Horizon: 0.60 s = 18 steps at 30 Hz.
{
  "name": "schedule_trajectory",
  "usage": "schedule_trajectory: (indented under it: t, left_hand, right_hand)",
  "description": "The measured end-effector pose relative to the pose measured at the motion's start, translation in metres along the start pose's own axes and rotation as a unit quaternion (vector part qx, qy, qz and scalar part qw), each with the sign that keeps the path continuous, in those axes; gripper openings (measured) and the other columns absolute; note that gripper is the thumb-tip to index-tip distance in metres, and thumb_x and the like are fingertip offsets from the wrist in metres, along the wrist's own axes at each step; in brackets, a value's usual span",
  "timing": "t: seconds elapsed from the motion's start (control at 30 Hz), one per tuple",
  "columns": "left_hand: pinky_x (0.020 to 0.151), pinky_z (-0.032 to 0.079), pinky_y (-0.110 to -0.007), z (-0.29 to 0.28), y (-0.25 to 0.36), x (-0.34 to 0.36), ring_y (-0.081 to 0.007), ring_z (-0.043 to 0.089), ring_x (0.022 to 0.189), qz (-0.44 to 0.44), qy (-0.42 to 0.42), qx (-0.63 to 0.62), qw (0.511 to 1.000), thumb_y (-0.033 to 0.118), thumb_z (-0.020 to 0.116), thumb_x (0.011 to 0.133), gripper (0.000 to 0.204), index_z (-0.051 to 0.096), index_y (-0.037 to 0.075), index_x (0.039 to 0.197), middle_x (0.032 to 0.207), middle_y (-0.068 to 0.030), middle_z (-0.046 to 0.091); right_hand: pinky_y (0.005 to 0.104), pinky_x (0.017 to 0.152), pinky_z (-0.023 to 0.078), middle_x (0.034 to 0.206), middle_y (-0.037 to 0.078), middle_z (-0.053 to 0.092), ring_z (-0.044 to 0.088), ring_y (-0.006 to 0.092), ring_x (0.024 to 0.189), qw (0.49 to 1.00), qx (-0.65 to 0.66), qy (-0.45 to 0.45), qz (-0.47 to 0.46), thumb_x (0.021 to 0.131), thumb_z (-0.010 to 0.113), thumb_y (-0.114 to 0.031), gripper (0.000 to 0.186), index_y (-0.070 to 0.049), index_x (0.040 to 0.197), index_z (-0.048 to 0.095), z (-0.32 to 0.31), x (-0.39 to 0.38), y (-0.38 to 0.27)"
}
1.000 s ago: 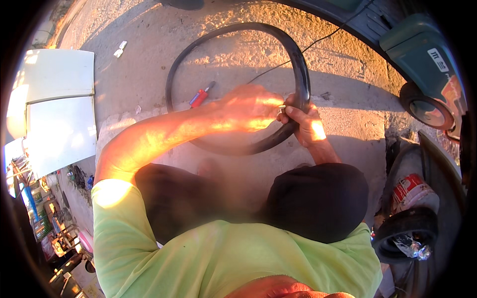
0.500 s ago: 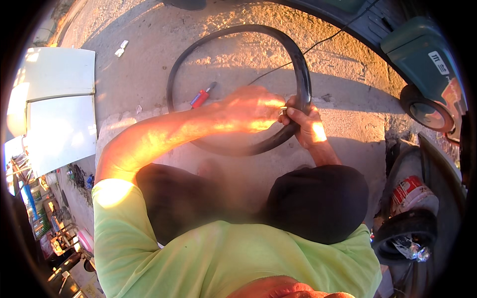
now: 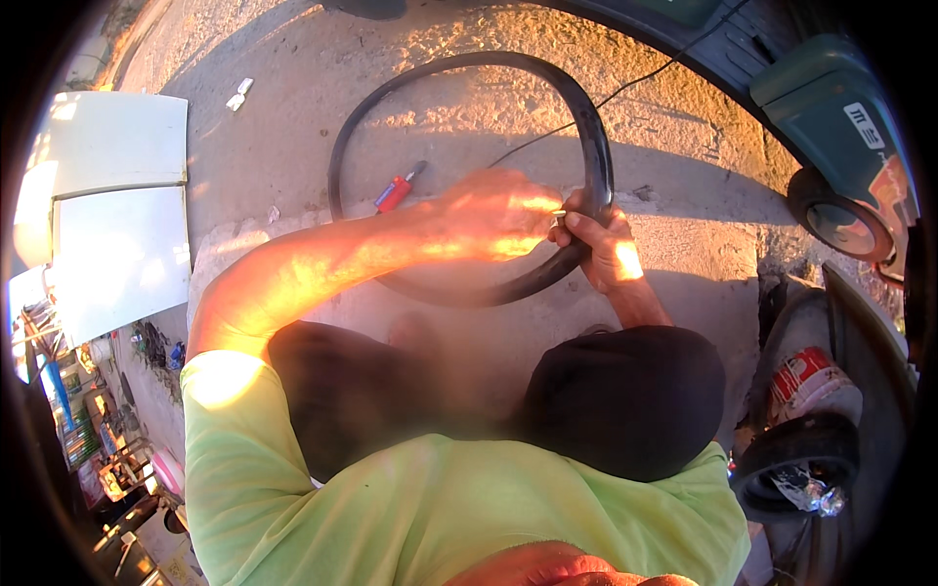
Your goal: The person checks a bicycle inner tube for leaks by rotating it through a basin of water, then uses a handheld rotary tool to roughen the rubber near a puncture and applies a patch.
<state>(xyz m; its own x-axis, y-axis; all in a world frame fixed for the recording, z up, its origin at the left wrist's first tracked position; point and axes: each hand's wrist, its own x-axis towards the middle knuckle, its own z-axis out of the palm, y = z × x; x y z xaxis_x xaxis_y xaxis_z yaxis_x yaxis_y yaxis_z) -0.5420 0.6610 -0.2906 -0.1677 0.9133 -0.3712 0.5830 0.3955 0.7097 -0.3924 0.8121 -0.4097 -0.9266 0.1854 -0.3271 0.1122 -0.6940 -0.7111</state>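
A black inner tube (image 3: 598,146) forms a large ring in front of me, its right side raised in my hands. My right hand (image 3: 611,256) is closed round that side, thumb toward the inside of the ring. From there a small brass-coloured valve stem (image 3: 560,214) points inward. My left hand (image 3: 498,215) reaches across the ring, its fingers closed at the valve stem; glare blurs the fingertips. Inside the ring a small red tube-shaped thing (image 3: 394,194) with a dark tip lies on the ground, beyond my left forearm.
A dark cable (image 3: 635,80) runs from the upper right into the ring. At right stand a dark green wheeled machine (image 3: 821,88), a red and white bucket (image 3: 806,381) and a small black tyre (image 3: 796,464). White panels (image 3: 122,244) stand at left, above assorted clutter (image 3: 107,420).
Hardly anything differs. Both hands keep their places at the valve stem and the inner tube; the upper part of the ring sits very slightly lower in the picture.
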Motion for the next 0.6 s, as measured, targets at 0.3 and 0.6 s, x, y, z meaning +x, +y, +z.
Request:
schedule_trajectory:
  t: [0.3,0.6]
  left_hand:
    - [0.058,0.047,-0.048,-0.0043,0.0074,-0.0005,-0.0351,0.065,0.063,-0.009,-0.006,0.002,1.0,0.025,0.05,0.097,0.024,0.066,0.007,0.091,0.069,-0.0172,0.064]
    - [0.057,0.048,-0.048,-0.0062,0.0079,-0.0006,-0.0357,0.066,0.063,-0.009,-0.01,-0.004,1.0,0.023,0.05,0.096,0.023,0.067,0.008,0.094,0.07,-0.0177,0.065]
  right_hand:
    - [0.0414,0.083,0.054,0.087,0.006,0.059,0.06,0.0187,0.076,1.0,-0.004,0.003,-0.004,0.093,0.068,-0.005,0.021,-0.003,0.111,0.058,0.0022,-0.001,-0.0019]
    - [0.0417,0.083,0.054,0.088,0.006,0.059,0.059,0.0188,0.076,1.0,-0.008,0.005,0.001,0.093,0.068,-0.004,0.021,-0.003,0.111,0.057,0.0019,-0.0008,-0.0019]
